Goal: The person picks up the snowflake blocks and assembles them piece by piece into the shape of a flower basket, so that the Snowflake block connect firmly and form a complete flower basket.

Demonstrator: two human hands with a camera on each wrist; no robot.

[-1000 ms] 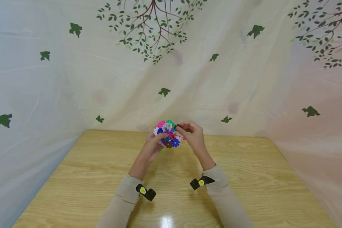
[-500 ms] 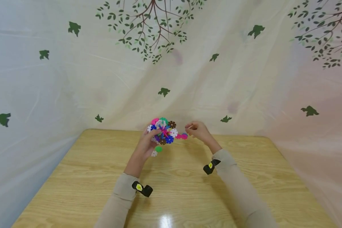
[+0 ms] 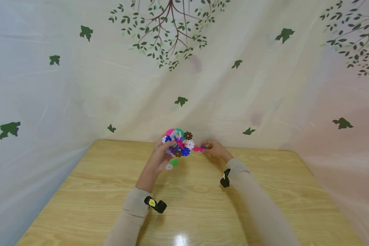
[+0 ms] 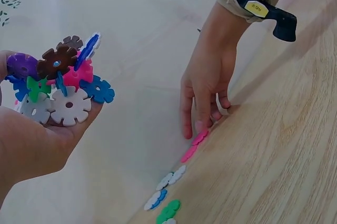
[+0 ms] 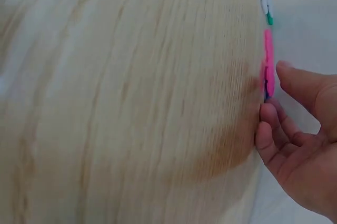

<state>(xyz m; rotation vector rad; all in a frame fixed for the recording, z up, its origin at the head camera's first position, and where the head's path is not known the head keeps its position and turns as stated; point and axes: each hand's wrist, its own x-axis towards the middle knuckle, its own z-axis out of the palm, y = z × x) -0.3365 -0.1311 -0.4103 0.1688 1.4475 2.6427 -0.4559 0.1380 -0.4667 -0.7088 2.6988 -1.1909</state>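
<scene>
My left hand (image 3: 158,158) holds up a cluster of interlocking flower-shaped plastic discs (image 3: 185,151), thumb across its front. Brown, white, blue, green, purple and pink discs make up the cluster, as the left wrist view shows the brown disc (image 4: 57,62) facing out. At the table's far side my right hand (image 3: 215,150) reaches down to loose pink discs (image 4: 188,153). In the right wrist view its thumb and fingers lie on either side of the pink discs (image 5: 269,66), the thumb slightly apart from them. A bit of blue shows beneath the pink.
On the wooden table (image 3: 184,194) lie more loose discs: a green disc (image 3: 174,162) and a white disc (image 3: 169,167) below the cluster. White discs (image 4: 171,177) and a blue-and-white pair (image 4: 156,200) lie in line with them. A leaf-printed curtain (image 3: 141,102) hangs behind the table.
My right hand has left the brown disc on the cluster, moved right, then lowered to the pink discs on the table. The left hand still holds the cluster, shifted slightly left.
</scene>
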